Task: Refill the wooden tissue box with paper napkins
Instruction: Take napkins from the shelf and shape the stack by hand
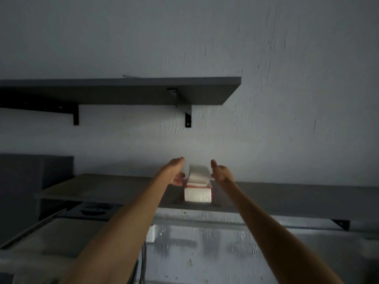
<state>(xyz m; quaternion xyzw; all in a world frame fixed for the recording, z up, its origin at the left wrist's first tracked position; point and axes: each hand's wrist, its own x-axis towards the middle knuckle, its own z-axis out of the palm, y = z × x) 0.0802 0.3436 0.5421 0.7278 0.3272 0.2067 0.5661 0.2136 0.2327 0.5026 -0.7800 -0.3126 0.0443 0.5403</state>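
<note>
1. Paper napkins point(198, 174) rise as a white stack out of the open top of their pack point(198, 194), which is white with a red band round its upper edge.
2. That pack sits on the lower shelf point(287, 194), close to the wall point(287, 78). Its short end faces you, so its long axis seems to run away from you toward the wall. The stack above lies the same way and looks level, though it is blurred.
3. Your left grip point(176, 171) is at the stack's left side, with fingers stretched forward past it and the thumb lower, near the pack's rim. It looks released rather than clenched. The blur hides whether it touches the napkins.
4. Your right grip point(220, 172) is at the stack's right side, with one digit raised straight beside the top of the napkins. The other digits are hidden behind the back of the hand, so you cannot tell whether it is grasping or loose.
5. Both of your forearms reach up and forward from the lower corners, narrowing in on the pack from either side.
6. An upper shelf point(123, 91) hangs on the wall above, held by a dark bracket point(188, 117) almost directly over the napkins.
7. A dark boxy shape point(30, 181) stands at the far left, beside the lower shelf's end.
</note>
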